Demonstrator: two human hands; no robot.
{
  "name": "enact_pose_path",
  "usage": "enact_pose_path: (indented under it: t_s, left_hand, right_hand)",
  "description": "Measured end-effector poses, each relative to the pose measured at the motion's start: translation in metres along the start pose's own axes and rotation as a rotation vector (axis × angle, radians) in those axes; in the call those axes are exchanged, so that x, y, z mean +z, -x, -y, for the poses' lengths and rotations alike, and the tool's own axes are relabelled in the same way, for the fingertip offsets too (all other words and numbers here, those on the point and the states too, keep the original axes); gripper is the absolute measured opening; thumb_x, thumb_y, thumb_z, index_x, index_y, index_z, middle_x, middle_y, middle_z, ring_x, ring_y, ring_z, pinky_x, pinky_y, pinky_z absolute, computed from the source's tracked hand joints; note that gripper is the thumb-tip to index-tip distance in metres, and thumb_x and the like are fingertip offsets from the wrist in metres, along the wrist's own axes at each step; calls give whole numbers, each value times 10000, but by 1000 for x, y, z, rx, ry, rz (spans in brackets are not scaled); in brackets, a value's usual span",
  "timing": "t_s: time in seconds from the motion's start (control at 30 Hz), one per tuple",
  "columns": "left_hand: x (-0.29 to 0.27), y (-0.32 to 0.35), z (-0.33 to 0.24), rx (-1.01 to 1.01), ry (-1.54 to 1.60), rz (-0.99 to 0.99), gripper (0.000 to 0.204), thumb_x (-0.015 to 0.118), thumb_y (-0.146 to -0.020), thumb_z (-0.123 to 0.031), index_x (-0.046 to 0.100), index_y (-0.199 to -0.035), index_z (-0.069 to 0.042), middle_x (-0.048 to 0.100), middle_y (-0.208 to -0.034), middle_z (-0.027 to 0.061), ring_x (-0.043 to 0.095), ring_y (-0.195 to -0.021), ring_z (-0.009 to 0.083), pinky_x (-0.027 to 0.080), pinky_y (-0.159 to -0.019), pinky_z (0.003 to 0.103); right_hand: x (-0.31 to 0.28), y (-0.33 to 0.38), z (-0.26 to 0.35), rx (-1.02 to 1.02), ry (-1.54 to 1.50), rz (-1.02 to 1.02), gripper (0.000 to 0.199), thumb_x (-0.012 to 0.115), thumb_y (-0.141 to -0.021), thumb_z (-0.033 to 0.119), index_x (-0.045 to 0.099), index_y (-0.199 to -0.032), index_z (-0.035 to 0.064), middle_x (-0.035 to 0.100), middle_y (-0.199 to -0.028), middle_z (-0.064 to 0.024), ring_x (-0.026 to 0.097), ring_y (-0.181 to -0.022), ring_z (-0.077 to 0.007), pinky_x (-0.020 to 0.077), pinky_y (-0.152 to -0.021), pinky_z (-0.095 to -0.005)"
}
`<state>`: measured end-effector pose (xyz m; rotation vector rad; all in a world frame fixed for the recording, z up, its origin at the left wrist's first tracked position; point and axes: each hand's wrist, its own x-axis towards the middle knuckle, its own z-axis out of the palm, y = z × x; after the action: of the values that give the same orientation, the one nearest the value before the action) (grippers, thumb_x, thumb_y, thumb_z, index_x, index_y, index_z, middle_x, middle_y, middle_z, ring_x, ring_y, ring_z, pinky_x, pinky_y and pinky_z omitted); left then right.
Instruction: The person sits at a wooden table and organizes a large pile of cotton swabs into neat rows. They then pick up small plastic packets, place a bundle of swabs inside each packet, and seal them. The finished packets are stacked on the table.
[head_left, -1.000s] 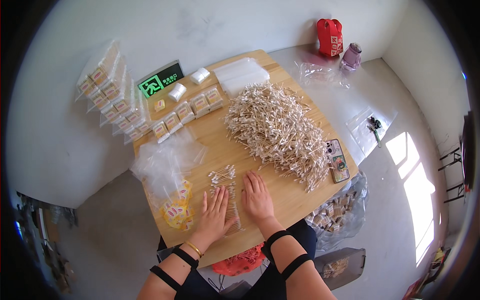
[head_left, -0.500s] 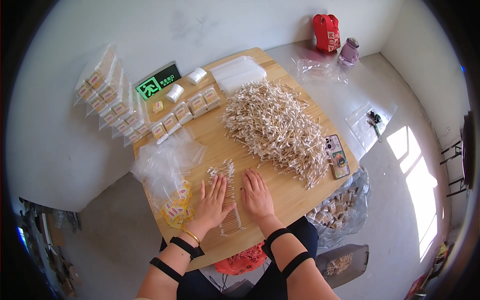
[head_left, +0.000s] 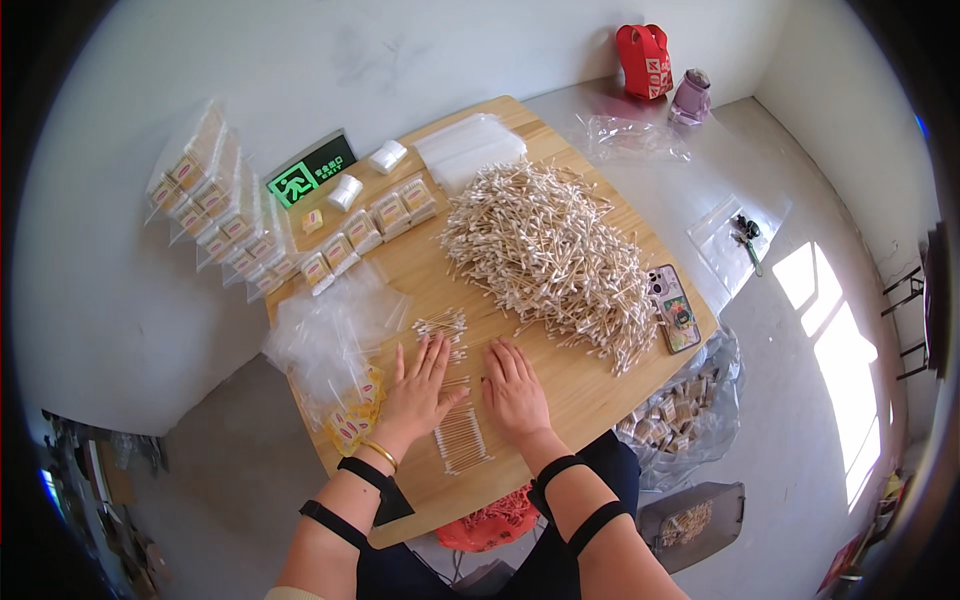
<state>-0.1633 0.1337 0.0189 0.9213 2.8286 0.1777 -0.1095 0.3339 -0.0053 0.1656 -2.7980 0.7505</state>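
Resting flat on the worktop (head_left: 600,385), left hand (head_left: 420,385) and right hand (head_left: 515,390) lie with fingers open, gripping nothing; a small row of cotton swabs (head_left: 462,438) sits between them at 6 o'clock. Swabs likely light, thin, snappable; pinch mid-stick

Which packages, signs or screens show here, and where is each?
Green sign: table's far left edge, rectangular, white running figure.
Filled clear packets: row below the sign, tan contents.
Phone: table's right edge, decorated case.
Red bag: floor by the wall.
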Motion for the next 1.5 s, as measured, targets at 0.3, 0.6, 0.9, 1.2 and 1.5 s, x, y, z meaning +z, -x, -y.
enact_pose_path:
  t_s: [0.3, 0.6, 0.9, 1.2, 1.5]
  left_hand:
    - [2, -16, 12, -9, -9, 6, 905, 344, -1050, -655, 106, -1677, -47, 121, -1758, 118, 75, -1627, 276, -32, -1284, 583]
    - [-8, -15, 8, 21, -44, 23, 894, 323, -1058, -656, 170, -1660, -12, 175, -1745, 121, 123, -1620, 254, -10, -1287, 593]
    - [-12, -63, 15, -76, 57, -125, 866, 345, -1066, -626, 233, -1634, 18, 246, -1710, 191, 163, -1608, 310, 26, -1287, 580]
    - [0, -99, 0, -162, 16, -97, 940, 350, -1037, -686, 217, -1635, 27, 248, -1711, 192, 177, -1606, 305, 38, -1288, 572]
    - [4, -114, 12, -259, -39, -133, 923, 338, -1041, -677, 253, -1628, 30, 251, -1711, 191, 175, -1609, 297, 23, -1285, 576]
  right_hand:
    - [-1, 0, 0, -2, 5, 6, 509, 555, -970, 207, 532, -1428, -14, 502, -1516, -154, 408, -1479, -300, 297, -1265, -436]
    - [-5, -1, 0, 4, 5, -1, 487, 562, -967, 210, 556, -1397, -20, 509, -1509, -156, 413, -1475, -297, 301, -1262, -435]
    - [-4, -1, 3, 0, -2, -11, 478, 557, -975, 216, 555, -1391, -20, 509, -1504, -163, 417, -1470, -304, 309, -1258, -443]
    - [-5, 0, -4, 5, 16, -5, 495, 544, -978, 217, 533, -1414, -17, 506, -1497, -177, 411, -1470, -319, 303, -1259, -448]
    - [-4, -2, 4, -6, -7, -13, 479, 534, -973, 219, 543, -1396, -6, 510, -1489, -174, 415, -1469, -318, 306, -1257, -450]
